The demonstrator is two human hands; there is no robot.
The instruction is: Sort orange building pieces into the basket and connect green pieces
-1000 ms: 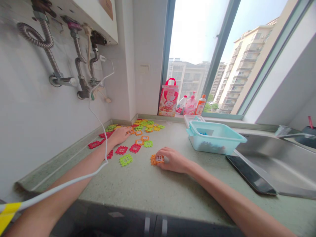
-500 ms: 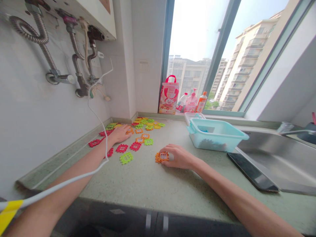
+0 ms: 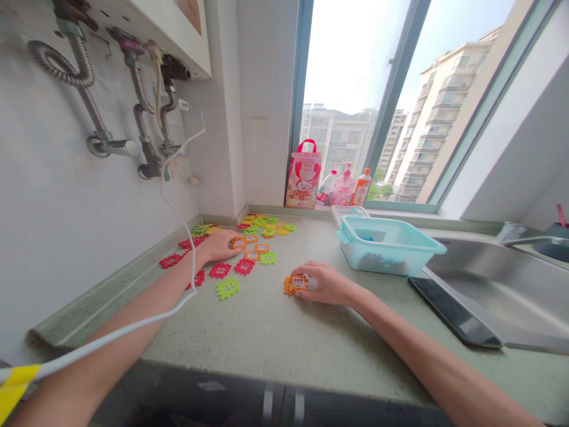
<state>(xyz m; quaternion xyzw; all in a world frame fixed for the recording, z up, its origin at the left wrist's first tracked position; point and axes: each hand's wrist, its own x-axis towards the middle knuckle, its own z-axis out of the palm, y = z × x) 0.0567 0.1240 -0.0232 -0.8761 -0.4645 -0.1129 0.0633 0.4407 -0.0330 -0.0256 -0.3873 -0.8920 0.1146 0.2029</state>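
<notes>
My right hand (image 3: 326,281) is closed on orange toothed building tiles (image 3: 291,286) with a window pattern; they look joined, standing a little above or on the counter. Further left and back, my left hand (image 3: 217,245) pinches another orange window tile (image 3: 239,244) between thumb and fingers. Around it lie several loose tiles: an orange one (image 3: 262,249), a red one (image 3: 244,267), a lime green one (image 3: 268,258) and a larger lime green one (image 3: 228,288). Some red tiles are partly hidden behind my left hand and wrist.
A turquoise plastic basket (image 3: 391,225) with dark pieces inside stands right of my right hand. Beside the sink (image 3: 511,296) lies a black phone (image 3: 453,311). A white cable (image 3: 133,323) crosses over my left forearm. Bottles and a pink bag (image 3: 303,181) line the windowsill.
My left hand has moved slightly right and toward me, with the orange tile now pinched in its fingers. My right hand keeps its hold on the orange tiles, nearly in place.
</notes>
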